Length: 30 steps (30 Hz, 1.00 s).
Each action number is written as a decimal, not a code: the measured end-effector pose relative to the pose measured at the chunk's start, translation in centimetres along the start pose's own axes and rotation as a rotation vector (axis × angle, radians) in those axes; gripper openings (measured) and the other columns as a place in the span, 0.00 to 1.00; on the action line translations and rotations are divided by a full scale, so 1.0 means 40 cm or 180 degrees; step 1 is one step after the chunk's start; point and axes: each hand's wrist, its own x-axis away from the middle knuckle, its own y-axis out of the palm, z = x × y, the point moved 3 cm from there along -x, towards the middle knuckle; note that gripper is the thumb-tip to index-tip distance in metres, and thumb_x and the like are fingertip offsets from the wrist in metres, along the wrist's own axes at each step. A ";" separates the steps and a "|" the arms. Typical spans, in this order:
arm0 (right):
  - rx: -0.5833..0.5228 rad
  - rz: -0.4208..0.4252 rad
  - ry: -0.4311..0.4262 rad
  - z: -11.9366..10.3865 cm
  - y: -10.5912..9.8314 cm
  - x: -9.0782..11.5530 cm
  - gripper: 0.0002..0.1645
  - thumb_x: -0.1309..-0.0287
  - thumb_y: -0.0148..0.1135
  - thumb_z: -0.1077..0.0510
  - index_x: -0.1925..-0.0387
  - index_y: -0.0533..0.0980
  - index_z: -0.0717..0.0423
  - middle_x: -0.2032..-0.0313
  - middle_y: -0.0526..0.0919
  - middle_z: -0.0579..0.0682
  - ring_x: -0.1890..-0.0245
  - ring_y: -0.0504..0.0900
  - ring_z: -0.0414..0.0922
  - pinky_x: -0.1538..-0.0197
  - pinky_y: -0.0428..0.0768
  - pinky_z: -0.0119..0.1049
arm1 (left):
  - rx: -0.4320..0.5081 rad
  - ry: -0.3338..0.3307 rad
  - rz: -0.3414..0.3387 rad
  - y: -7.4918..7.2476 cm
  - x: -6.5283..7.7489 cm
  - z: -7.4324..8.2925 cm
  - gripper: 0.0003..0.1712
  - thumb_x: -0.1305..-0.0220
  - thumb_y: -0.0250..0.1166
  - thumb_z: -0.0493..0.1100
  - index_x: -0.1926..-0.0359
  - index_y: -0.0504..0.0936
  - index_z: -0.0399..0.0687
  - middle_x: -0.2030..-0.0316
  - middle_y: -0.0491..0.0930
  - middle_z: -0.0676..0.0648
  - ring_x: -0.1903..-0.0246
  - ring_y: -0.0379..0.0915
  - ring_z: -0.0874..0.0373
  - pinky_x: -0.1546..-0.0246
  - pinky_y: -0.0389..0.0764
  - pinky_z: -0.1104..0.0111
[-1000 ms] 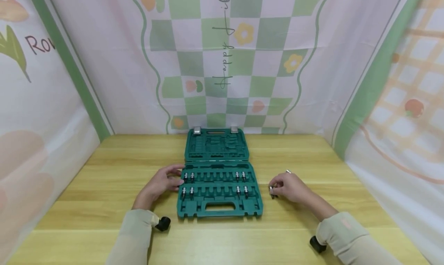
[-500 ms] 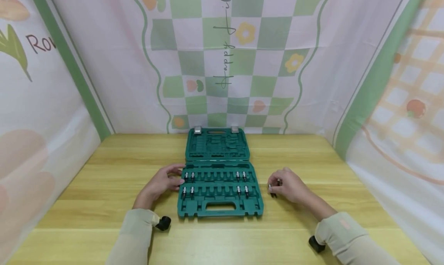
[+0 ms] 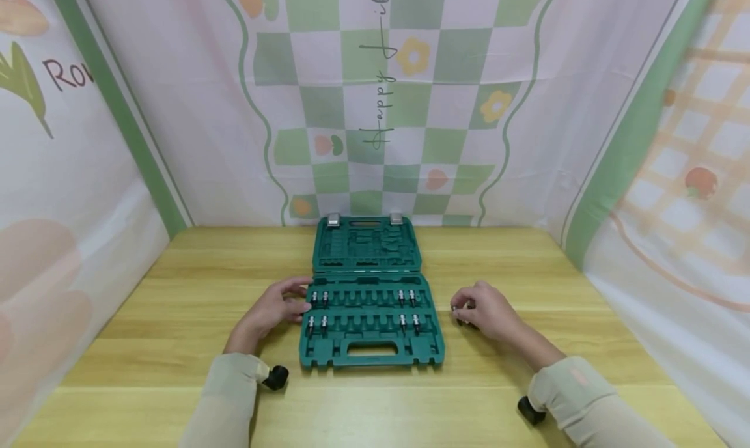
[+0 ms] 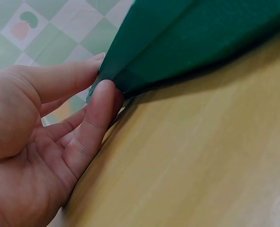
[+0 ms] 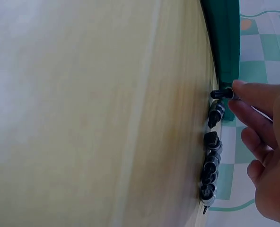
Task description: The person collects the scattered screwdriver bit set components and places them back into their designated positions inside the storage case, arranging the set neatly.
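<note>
Left grip (image 3: 274,310) pinching one case (image 3: 413,352), eight bits (image 3: 416,323) inside, right grip (image 3: 491,312) pinching one bit (image 5: 219,94)

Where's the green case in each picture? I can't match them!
Head: the green case lies open, below the middle.
Left wrist: the green case crosses the top right.
Right wrist: the green case is a strip, upper right.
Shared landmark: the checked cloth behind it.

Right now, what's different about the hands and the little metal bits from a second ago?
The right hand, pinching a small bit, moved slightly left, closer to the green case. The left hand stayed at the case's edge, and the eight bits in the case stayed put.
</note>
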 end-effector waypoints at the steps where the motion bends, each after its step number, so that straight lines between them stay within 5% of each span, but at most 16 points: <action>1: 0.0014 0.0031 0.0017 0.000 0.000 -0.001 0.03 0.44 0.70 0.61 0.67 0.83 0.52 0.71 0.74 0.44 0.70 0.68 0.43 0.69 0.71 0.37 | -0.0004 0.0002 -0.0002 0.000 0.000 0.000 0.31 0.36 0.63 0.31 0.32 0.69 0.47 0.45 0.68 0.36 0.57 0.76 0.47 0.60 0.83 0.58; 17: -0.0128 0.0392 0.0229 -0.018 -0.003 -0.029 0.05 0.43 0.69 0.60 0.64 0.85 0.54 0.65 0.82 0.47 0.60 0.76 0.50 0.58 0.78 0.48 | -0.0012 0.0032 -0.0002 -0.001 -0.005 -0.003 0.31 0.36 0.64 0.31 0.33 0.70 0.48 0.46 0.69 0.36 0.57 0.76 0.47 0.60 0.83 0.58; 30: -0.0402 0.0446 0.0328 -0.056 0.007 -0.068 0.06 0.41 0.69 0.58 0.63 0.85 0.54 0.64 0.82 0.48 0.62 0.75 0.49 0.62 0.77 0.43 | -0.0011 0.0069 -0.0055 -0.003 -0.004 -0.006 0.31 0.36 0.64 0.32 0.32 0.69 0.46 0.45 0.68 0.35 0.56 0.75 0.47 0.60 0.83 0.59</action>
